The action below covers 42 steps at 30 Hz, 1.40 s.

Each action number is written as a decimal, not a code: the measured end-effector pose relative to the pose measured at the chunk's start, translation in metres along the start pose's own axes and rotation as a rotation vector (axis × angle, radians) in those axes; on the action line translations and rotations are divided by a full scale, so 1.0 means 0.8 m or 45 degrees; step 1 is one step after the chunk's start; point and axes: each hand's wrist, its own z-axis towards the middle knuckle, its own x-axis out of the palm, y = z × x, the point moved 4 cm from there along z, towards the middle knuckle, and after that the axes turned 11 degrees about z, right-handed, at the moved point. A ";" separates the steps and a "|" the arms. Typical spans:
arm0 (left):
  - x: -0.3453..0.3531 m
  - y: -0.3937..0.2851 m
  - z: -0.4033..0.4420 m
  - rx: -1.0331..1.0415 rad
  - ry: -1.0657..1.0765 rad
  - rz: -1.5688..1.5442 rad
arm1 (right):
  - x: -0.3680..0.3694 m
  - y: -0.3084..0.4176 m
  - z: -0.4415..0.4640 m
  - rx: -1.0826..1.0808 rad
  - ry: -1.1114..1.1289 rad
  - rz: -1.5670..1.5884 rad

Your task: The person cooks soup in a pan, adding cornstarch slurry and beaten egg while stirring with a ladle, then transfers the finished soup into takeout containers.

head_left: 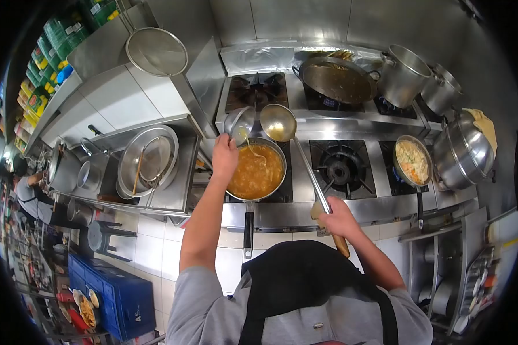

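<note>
My left hand (pixel 225 153) grips the edge of a small metal bowl (pixel 232 122), which is tilted over a frying pan (pixel 248 200). A thin pale stream runs from the bowl into the orange-brown soupy food (pixel 254 172) in the pan. My right hand (pixel 338 218) is closed around the long shaft of a ladle (pixel 308 167) with a wooden end. The ladle's round head is above the pan's far right edge, with some yellowish liquid in it. Something pale yellow beside my right fingers is too small to make out. The pan's black handle points toward me.
Right of the pan is a bare burner (pixel 341 168), then a second pan (pixel 413 162) of rice-like food. A large wok (pixel 338 80) and tall pots (pixel 406 75) stand behind. Left are a sink counter with a colander (pixel 148 161) and a blue crate (pixel 112 296). Another person (pixel 33 195) is far left.
</note>
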 end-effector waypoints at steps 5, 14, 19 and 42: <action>-0.060 -0.016 -0.013 0.205 -0.222 -0.027 | 0.000 0.012 -0.001 -0.050 0.013 -0.086; 0.044 0.071 -0.133 -0.938 0.284 -1.067 | 0.031 0.005 0.011 -0.020 0.133 0.048; -0.016 0.092 -0.130 -1.093 -0.244 -1.868 | 0.038 0.010 0.007 0.056 0.083 0.160; -0.435 -0.139 -0.208 0.958 -0.194 -0.344 | 0.060 0.004 0.030 -0.149 0.141 -0.284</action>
